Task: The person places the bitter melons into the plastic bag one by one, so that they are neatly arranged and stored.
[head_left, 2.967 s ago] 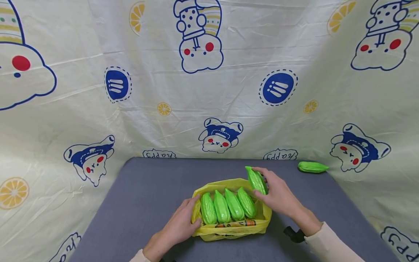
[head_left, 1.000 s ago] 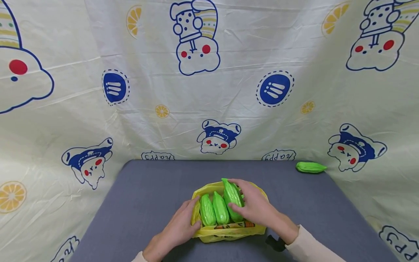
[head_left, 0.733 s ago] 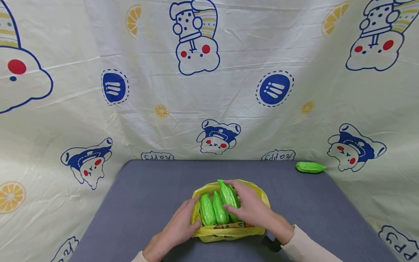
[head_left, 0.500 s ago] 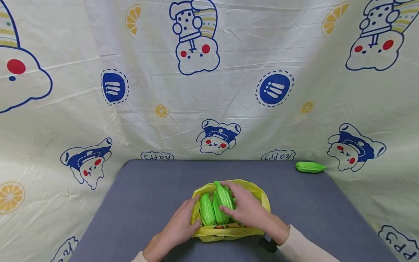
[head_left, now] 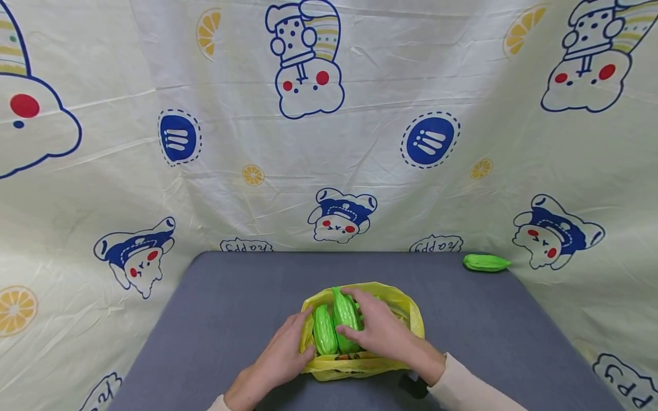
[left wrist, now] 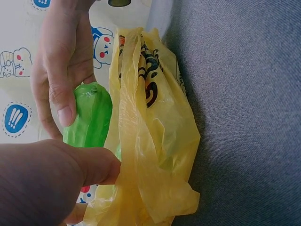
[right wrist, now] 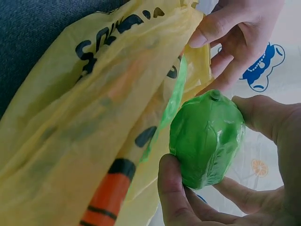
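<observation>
My right hand (head_left: pixel 382 325) grips a green ridged bitter melon (head_left: pixel 345 314) above the mouth of a yellow plastic bag (head_left: pixel 354 374). Its pointed tip faces away from me. In the right wrist view, fingers and thumb wrap the melon (right wrist: pixel 207 139), its blunt end toward the camera. Another bitter melon (head_left: pixel 324 331) lies in the bag to the left of the held one; others are mostly hidden under my right hand. At the bag's left end, my left hand (head_left: pixel 285 348) holds the edge, its thumb bent over the yellow plastic (left wrist: pixel 160 132) in the left wrist view.
A single bitter melon (head_left: pixel 485 262) lies at the far right corner of the grey table (head_left: pixel 247 297). Behind the table hangs a pale printed cloth (head_left: pixel 221 200). A black band (head_left: pixel 413 385) shows under my right wrist.
My right hand has carried its bitter melon leftward, from over the bag's right side to beside the leftmost melon, covering the others. My left hand has stayed at the bag's edge.
</observation>
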`<state>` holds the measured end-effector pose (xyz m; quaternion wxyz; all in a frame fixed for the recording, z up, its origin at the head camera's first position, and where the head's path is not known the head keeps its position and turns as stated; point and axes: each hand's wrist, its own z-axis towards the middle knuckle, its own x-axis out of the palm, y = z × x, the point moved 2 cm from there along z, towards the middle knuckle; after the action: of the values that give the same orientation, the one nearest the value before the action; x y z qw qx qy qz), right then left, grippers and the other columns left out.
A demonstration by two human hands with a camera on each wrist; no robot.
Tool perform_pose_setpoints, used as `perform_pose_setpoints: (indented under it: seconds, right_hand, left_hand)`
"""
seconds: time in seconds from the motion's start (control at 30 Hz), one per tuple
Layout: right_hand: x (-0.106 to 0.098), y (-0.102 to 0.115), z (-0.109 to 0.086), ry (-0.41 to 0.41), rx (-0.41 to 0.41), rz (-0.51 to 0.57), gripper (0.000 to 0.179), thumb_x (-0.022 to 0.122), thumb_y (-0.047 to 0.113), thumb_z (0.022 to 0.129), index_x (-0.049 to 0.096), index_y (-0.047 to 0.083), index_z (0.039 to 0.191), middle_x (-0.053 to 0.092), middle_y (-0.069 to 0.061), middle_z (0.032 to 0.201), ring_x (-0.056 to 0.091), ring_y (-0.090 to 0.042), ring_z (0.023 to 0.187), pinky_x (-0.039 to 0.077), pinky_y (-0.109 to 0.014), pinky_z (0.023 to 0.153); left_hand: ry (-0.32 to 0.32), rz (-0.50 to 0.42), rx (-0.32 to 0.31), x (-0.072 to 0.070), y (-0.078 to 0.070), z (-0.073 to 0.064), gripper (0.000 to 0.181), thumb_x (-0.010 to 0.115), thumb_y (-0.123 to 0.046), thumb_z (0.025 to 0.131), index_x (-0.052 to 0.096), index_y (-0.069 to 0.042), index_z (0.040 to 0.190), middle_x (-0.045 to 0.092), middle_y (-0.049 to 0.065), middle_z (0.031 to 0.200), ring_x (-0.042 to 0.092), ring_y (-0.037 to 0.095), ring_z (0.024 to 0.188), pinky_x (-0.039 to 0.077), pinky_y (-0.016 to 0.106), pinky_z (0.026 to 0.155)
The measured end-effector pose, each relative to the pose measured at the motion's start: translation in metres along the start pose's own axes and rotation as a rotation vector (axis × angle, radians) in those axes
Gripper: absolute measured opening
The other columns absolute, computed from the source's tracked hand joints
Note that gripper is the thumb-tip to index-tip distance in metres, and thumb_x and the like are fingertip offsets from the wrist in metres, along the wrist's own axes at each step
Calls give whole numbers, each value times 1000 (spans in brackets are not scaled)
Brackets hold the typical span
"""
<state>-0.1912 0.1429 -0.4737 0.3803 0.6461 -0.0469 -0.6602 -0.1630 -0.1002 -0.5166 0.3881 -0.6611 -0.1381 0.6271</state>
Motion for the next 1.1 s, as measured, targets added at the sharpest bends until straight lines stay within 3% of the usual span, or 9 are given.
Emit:
perform_pose_setpoints:
  seconds: [0.13, 0.33, 0.5, 0.67, 0.83, 1.1]
  right_hand:
    - [4, 0, 2, 7, 22, 16, 79, 91, 38, 104, 56, 12, 169, 71, -8, 157, 73, -19, 120, 64, -46, 97]
    - [6, 2, 3, 1, 28, 18, 77, 91, 38, 104, 58, 9, 167, 72, -13, 158, 75, -29, 130, 65, -55, 105]
    - [9, 3, 3, 51, 52, 40, 77, 90, 43, 105, 58, 9, 166, 72, -16, 158, 76, -22, 115, 66, -50, 97]
    - [9, 2, 2, 72, 55, 52, 78, 88, 47, 106, 57, 9, 167, 70, -17, 161, 76, -20, 113, 68, -45, 93]
    - [5, 1, 0, 64, 49, 76, 74, 85, 45, 109, 56, 10, 167, 69, -20, 160, 79, -26, 116, 70, -43, 90]
    - [-11, -7, -7, 14, 66, 75, 69, 83, 41, 111, 59, 8, 166, 67, -21, 164, 80, -36, 125, 70, -54, 95]
  left_hand:
    - [5, -3, -4, 1, 1, 0, 83, 80, -9, 103, 43, 2, 176, 55, 32, 170, 59, 53, 156, 53, 72, 122]
    - [5, -9, -1, 1, 1, 0, 83, 80, -9, 103, 43, 2, 177, 54, 33, 170, 59, 53, 155, 53, 72, 121]
    - [7, -12, -6, 1, 1, 1, 83, 80, -9, 104, 43, 0, 177, 54, 32, 171, 58, 53, 156, 53, 73, 121]
    - [7, -9, -14, 2, 1, 0, 83, 80, -10, 104, 43, 0, 177, 53, 32, 172, 57, 54, 157, 52, 74, 122]
    - [-10, 3, -2, 2, 1, -2, 83, 80, -10, 102, 44, 1, 176, 55, 32, 170, 59, 53, 155, 53, 73, 122]
    - [-22, 12, 3, 3, 1, -3, 83, 81, -9, 101, 46, 1, 175, 57, 32, 168, 61, 53, 153, 54, 73, 120]
